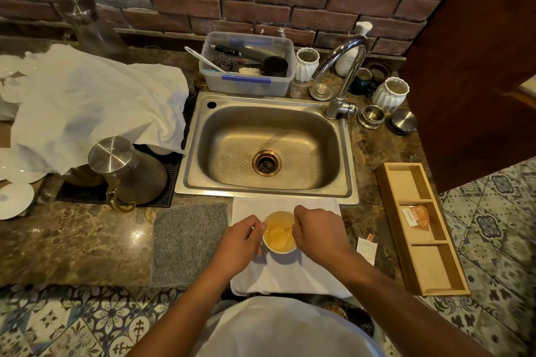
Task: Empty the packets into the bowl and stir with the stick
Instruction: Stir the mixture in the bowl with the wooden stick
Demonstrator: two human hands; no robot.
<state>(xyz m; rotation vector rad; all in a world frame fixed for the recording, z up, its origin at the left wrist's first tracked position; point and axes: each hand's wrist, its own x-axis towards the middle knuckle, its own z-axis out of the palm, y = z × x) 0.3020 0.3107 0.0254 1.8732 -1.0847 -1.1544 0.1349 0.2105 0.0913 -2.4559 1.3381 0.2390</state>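
Note:
A small white bowl (280,249) of yellowish liquid stands on a white cloth (278,275) at the counter's front edge, just below the sink. My left hand (239,243) curls round the bowl's left rim. My right hand (317,230) hovers over the bowl's right side and pinches a thin stick (287,229) whose tip dips into the liquid. An opened packet (367,249) lies on the counter to the right of the cloth. Another orange packet (417,217) lies in the middle compartment of the wooden tray (391,211).
A steel sink (266,148) with a tap (345,75) sits behind the bowl. A grey mat (188,243) lies to the left, a metal jug (127,171) and a draped white cloth (92,107) further left. Jars and a plastic tub (246,87) line the brick wall.

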